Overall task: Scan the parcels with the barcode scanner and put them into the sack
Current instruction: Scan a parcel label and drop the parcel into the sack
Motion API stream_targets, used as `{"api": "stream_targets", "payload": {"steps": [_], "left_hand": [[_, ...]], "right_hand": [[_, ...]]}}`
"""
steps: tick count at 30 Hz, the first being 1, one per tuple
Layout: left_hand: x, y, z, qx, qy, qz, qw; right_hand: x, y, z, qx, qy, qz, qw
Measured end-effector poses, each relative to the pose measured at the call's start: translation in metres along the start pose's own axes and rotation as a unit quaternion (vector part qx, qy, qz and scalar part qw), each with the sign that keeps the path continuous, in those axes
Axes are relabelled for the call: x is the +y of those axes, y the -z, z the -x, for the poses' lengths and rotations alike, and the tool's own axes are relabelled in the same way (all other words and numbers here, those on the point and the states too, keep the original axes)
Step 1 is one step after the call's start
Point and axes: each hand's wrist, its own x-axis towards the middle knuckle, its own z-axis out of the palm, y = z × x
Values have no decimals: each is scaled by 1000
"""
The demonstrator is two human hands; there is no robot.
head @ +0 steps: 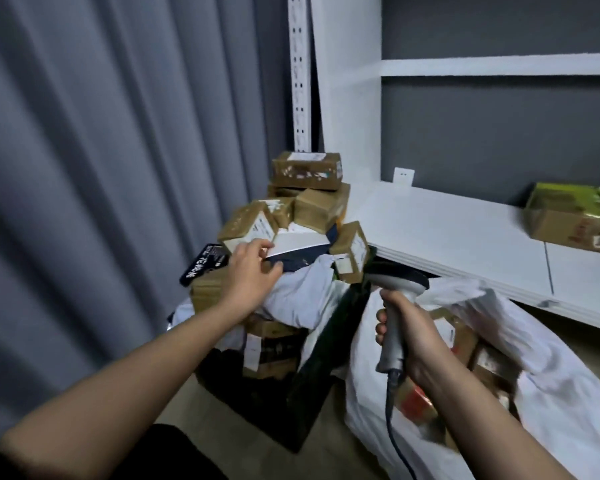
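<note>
Right hand (407, 336) grips scanner (394, 308) beside sack (520, 327); left hand (248, 271) pinches flat parcel (300, 245) (turn label toward scanner).

Brown cardboard parcels (293, 216) heaped on the floor (labels white, some tilted). Grey barcode scanner (394, 310) upright, corded. White sack (520, 344) open, parcels inside.

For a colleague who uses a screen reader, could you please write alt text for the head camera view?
A person's left hand grips a flat white-and-navy parcel atop a heap of cardboard parcels, while the right hand holds a grey barcode scanner beside an open white sack containing boxes. Behind stand white shelves and a grey curtain.
</note>
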Motion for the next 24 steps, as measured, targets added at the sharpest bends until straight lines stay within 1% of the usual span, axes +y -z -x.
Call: {"api": "stream_targets", "payload": {"steps": [1,2,4,7,11,15,18,20,21,22,24], "left_hand": [[-11,11,-4,15,43,-42,998],[-21,20,-10,15,87,-76,993],[-38,30,-28,-5,142,-121,982],[-51,25,-66,-33,163,-144,976],[-59,4,-113,-37,201,-107,973],[-82,-10,-136,-35,262,-17,964],[-83,-1,-133,12,281,45,959],[-69,11,-120,55,283,143,947],[-59,17,-111,65,280,217,933],[-50,21,-99,60,281,297,911],[-20,26,-67,-3,285,440,852]], "right_hand": [[5,-10,-1,-8,2,2,1000],[8,-19,-2,-13,4,4,1000],[14,-36,-8,-13,17,17,1000],[19,-53,-21,-6,36,43,998],[28,-64,-41,0,51,61,997],[30,-67,-42,7,54,57,997],[28,-64,-36,11,54,58,997],[24,-59,-28,11,57,65,996],[22,-56,-24,10,62,68,996],[20,-53,-19,9,69,70,995],[12,-44,-4,14,91,72,993]]}}
